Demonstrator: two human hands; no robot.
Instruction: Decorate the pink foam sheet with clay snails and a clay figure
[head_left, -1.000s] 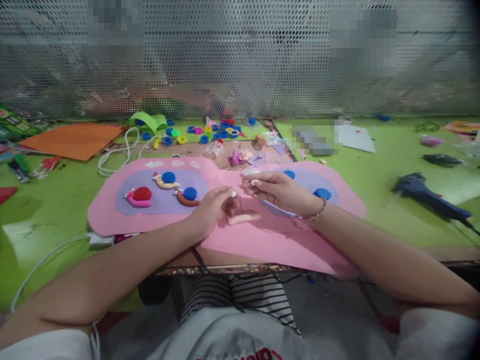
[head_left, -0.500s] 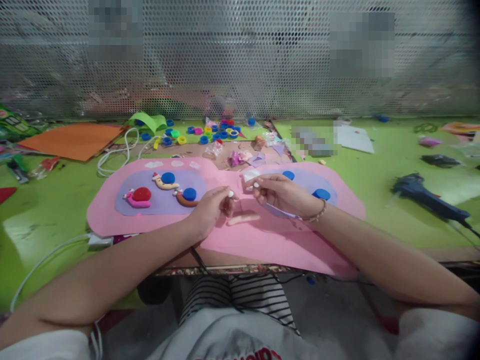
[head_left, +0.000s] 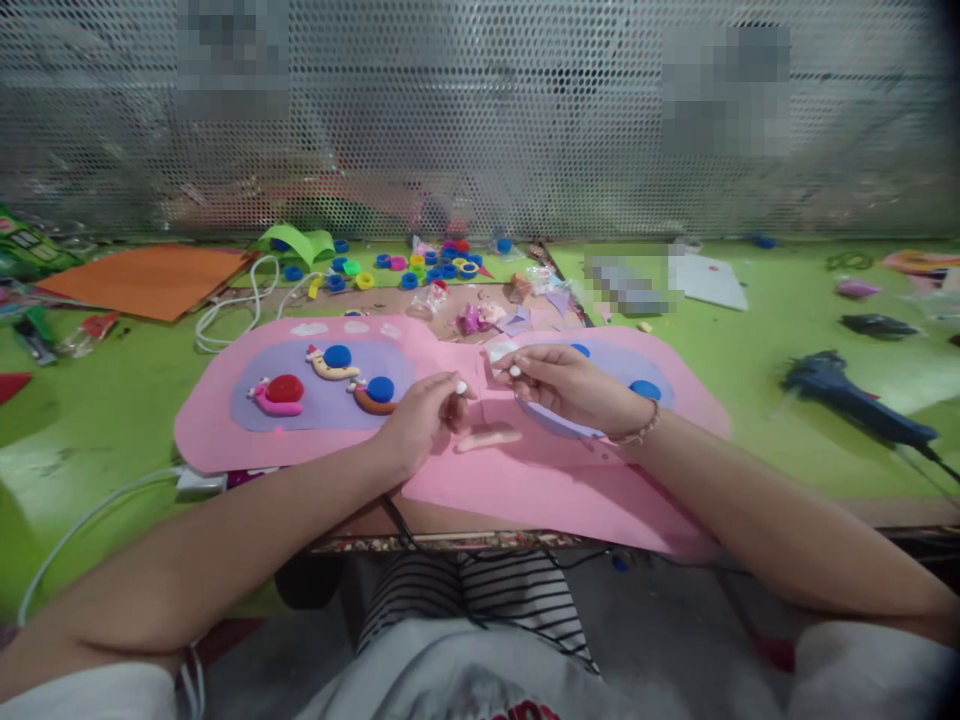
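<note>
Between the fingertips of my left hand (head_left: 431,415) is a small white ball (head_left: 460,387). My right hand (head_left: 555,385) pinches another small white ball (head_left: 514,371), close to a whitish patch on the pink sheet (head_left: 480,485). Below the hands a pale clay strip (head_left: 489,438) lies on the pink paper. Clay snails sit on the left purple oval (head_left: 322,405): one with a red shell (head_left: 285,388), two with blue shells (head_left: 337,356). Blue discs (head_left: 644,389) rest on the right purple oval, partly behind my right hand.
Coloured rings (head_left: 448,270) and clay scraps (head_left: 472,318) lie behind the pink sheet. A glue gun (head_left: 862,400) is at the right, orange sheets (head_left: 146,280) at the left. A perforated metal screen (head_left: 480,120) stands behind the table. A white cable (head_left: 90,500) runs at left.
My right hand has shifted very slightly to the right and up with its white ball. My left hand stays almost in place, still pinching its ball.
</note>
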